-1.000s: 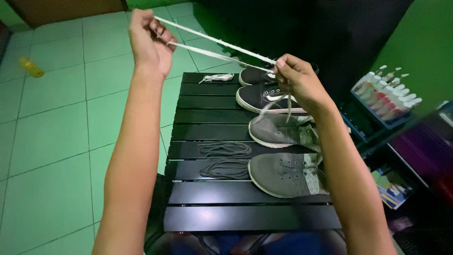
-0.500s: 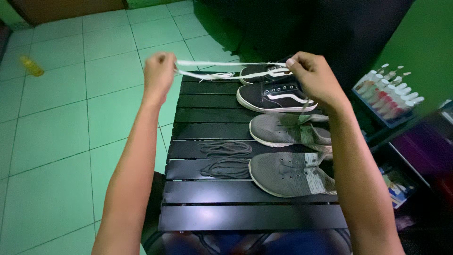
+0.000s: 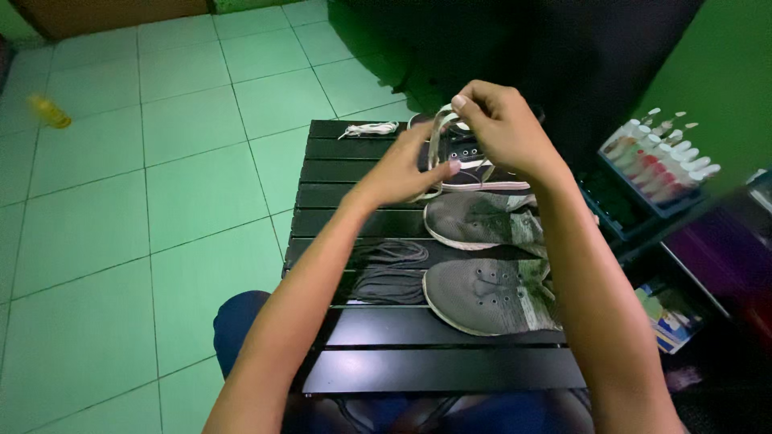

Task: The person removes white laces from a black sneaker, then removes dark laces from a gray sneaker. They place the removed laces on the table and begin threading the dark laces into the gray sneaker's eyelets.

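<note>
We pinch a white lace (image 3: 437,137) in both hands (image 3: 402,173) (image 3: 494,128) above the black shoe (image 3: 474,169); loosened fingers might drop it.

Dim, green-tinted light, deep shadow at the top right, soft blur and wide-angle bending toward the edges.

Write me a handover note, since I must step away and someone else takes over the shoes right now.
Left hand: pinches the lower end of the white shoelace, folded into a loop.
Right hand: holds the loop's top, above the black sneaker.
On the black slatted table: two grey shoes, both without laces; two dark laces beside them; a second white lace at the far edge.
Done: laces are out of the grey pair.
Left: the white lace is not threaded into any shoe.
</note>
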